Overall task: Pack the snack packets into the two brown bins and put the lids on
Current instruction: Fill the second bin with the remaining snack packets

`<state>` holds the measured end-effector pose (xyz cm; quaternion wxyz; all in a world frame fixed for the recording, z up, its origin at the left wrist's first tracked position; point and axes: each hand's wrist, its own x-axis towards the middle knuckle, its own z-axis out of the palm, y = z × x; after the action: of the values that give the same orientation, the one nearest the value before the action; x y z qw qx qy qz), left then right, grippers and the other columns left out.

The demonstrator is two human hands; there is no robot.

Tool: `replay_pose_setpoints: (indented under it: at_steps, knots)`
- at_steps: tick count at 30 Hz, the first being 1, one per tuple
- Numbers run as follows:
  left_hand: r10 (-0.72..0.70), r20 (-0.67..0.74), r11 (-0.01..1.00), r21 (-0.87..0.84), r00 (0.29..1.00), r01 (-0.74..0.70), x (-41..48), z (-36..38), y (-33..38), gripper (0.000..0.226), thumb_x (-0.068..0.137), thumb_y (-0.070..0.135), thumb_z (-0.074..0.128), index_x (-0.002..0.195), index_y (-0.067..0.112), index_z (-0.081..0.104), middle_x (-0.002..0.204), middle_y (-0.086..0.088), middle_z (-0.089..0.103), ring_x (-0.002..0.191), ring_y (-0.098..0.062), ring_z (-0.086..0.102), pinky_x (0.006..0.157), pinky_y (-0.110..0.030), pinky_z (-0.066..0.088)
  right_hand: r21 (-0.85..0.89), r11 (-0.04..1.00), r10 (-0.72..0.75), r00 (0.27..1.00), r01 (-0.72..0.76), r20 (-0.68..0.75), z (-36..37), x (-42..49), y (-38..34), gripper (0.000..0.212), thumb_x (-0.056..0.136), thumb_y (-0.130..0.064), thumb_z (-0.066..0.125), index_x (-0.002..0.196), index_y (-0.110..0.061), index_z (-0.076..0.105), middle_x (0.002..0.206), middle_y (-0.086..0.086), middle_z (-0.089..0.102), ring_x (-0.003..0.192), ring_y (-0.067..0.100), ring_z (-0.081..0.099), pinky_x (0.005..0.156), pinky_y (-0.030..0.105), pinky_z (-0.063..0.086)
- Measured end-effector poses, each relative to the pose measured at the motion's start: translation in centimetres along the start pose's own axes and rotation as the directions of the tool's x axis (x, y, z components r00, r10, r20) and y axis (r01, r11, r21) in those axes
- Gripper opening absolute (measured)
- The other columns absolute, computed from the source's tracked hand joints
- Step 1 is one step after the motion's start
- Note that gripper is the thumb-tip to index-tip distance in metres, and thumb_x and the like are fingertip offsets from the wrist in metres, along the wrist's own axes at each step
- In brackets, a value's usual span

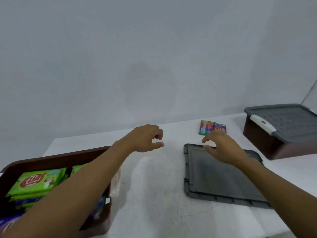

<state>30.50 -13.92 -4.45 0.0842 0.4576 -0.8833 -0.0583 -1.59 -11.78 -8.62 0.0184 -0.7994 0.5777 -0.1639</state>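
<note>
Nearest, well to the left of the loose lid (pixel 219 182), stands the open bin (pixel 56 156). It is brown and holds green packets (pixel 37 182) stacked flat, with blue wrappers showing lower down. The left forearm crosses over it. It has no cover, so by my judgement the packing of this bin is not finished.

The loose lid is dark grey, with a raised rim and small tabs along its edges. It lies flat on the white table (pixel 154 194), probably parked there within easy reach for the open bin.

The right hand (pixel 223 148) is arched over the lid's far left corner, fingers curved and apart, nothing clamped. Whether the thumb touches the rim cannot be determined. The left hand (pixel 145 138) hangs above bare table to the left of the lid's far end, fingers loosely curled, holding nothing.

Just beyond the lid's far edge lie two unpacked packets (pixel 212 128), side by side, one green-edged with mixed colours, one red and blue. Both hands appear directed at them.

Farthest, beyond and to the right of the lid, is the closed bin (pixel 262 141). Its grey cover is seated and a white latch (pixel 262 123) is down.
</note>
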Motion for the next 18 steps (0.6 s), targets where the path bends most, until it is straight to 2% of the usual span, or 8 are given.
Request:
replay_pose_setpoints:
  at_steps: [3,6,10,13,15,18]
  knots:
    - [0.01,0.073,1.0,-0.012,0.997,-0.009,4.7,1.8,2.4,0.027,0.091,0.05,0.057,0.103,0.027,0.059,0.104,0.015,0.056,0.095,-0.009,0.052,0.079,-0.029,0.044,0.008,0.993,0.113,0.991,-0.114,0.072,-0.1,0.7,5.4,0.03,0.089,-0.033,0.065,0.117,-0.022,0.064,0.126,-0.001,0.06,0.119,0.02,0.051,0.1,0.033,0.041]
    - [-0.014,0.098,0.999,-0.031,0.995,0.017,8.5,3.8,4.2,0.028,0.092,0.048,0.055,0.109,0.026,0.059,0.111,0.012,0.057,0.099,-0.01,0.053,0.079,-0.028,0.043,0.02,0.978,0.201,0.967,-0.206,0.158,0.0,2.4,9.0,0.045,0.088,-0.034,0.063,0.13,-0.021,0.057,0.137,0.003,0.053,0.124,0.024,0.046,0.104,0.036,0.04]
    - [-0.061,0.128,0.995,-0.074,0.99,0.071,12.1,7.3,5.4,0.034,0.096,0.041,0.051,0.125,0.024,0.056,0.127,0.004,0.053,0.111,-0.015,0.052,0.091,-0.037,0.046,0.005,0.948,0.306,0.912,-0.319,0.273,1.4,4.9,11.6,0.058,0.094,-0.031,0.052,0.148,-0.02,0.033,0.156,0.006,0.028,0.135,0.03,0.034,0.11,0.04,0.033]
    - [-0.086,0.131,0.989,-0.106,0.988,0.1,14.4,9.4,5.4,0.041,0.099,0.035,0.047,0.139,0.025,0.045,0.14,0.002,0.043,0.124,-0.017,0.044,0.099,-0.04,0.044,0.019,0.946,0.293,0.875,-0.325,0.386,2.7,6.1,12.0,0.062,0.095,-0.021,0.045,0.153,-0.021,0.022,0.163,-0.002,0.007,0.141,0.025,0.029,0.114,0.036,0.029]
    - [-0.082,0.12,0.988,-0.12,0.989,0.097,16.5,10.5,5.5,0.047,0.101,0.03,0.044,0.146,0.025,0.036,0.15,0.003,0.032,0.132,-0.018,0.035,0.104,-0.041,0.04,0.061,0.95,0.26,0.882,-0.307,0.394,3.3,6.9,12.7,0.063,0.094,-0.015,0.045,0.152,-0.023,0.023,0.163,-0.006,0.006,0.141,0.023,0.03,0.115,0.034,0.029]
    - [-0.05,0.132,0.991,-0.113,0.99,0.065,18.2,11.4,5.9,0.052,0.102,0.027,0.04,0.152,0.026,0.024,0.16,0.002,0.018,0.141,-0.021,0.022,0.111,-0.041,0.032,0.117,0.96,0.194,0.904,-0.256,0.38,3.7,7.3,12.7,0.059,0.093,-0.014,0.046,0.149,-0.025,0.032,0.161,-0.008,0.015,0.14,0.02,0.032,0.114,0.034,0.03]
